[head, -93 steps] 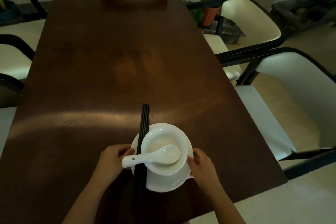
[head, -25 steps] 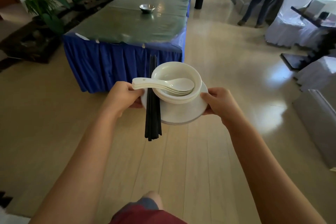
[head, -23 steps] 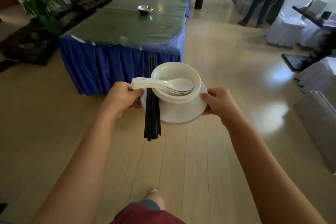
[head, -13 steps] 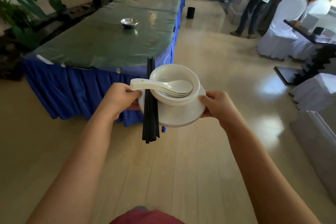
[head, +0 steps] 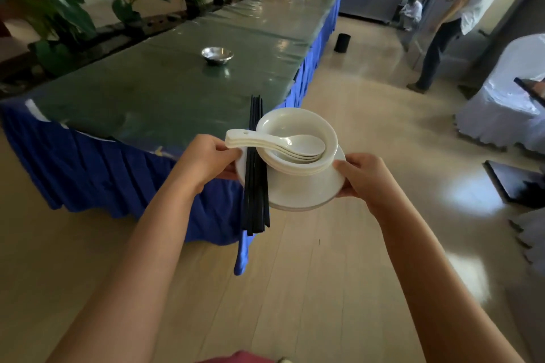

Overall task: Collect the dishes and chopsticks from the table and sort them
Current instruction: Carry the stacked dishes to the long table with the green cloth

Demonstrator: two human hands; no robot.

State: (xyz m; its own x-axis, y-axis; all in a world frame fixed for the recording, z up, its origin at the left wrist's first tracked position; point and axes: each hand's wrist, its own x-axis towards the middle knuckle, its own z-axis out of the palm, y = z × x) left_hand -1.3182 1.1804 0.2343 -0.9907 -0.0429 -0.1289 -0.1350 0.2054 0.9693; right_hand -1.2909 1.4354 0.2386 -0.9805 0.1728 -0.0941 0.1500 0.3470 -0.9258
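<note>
Mid-frame, carried above the wooden floor: stack of white plates under nested white bowls, white soup spoons lying inside, handles pointing left. Black chopsticks across the plates' left edge, tips hanging toward the lower frame. Left hand, grip curled on the plates' left rim, thumb pressing the spoon handles. Right hand, grip pinching the right rim. Upper left: long blue-skirted desk bearing a steel bowl
</note>
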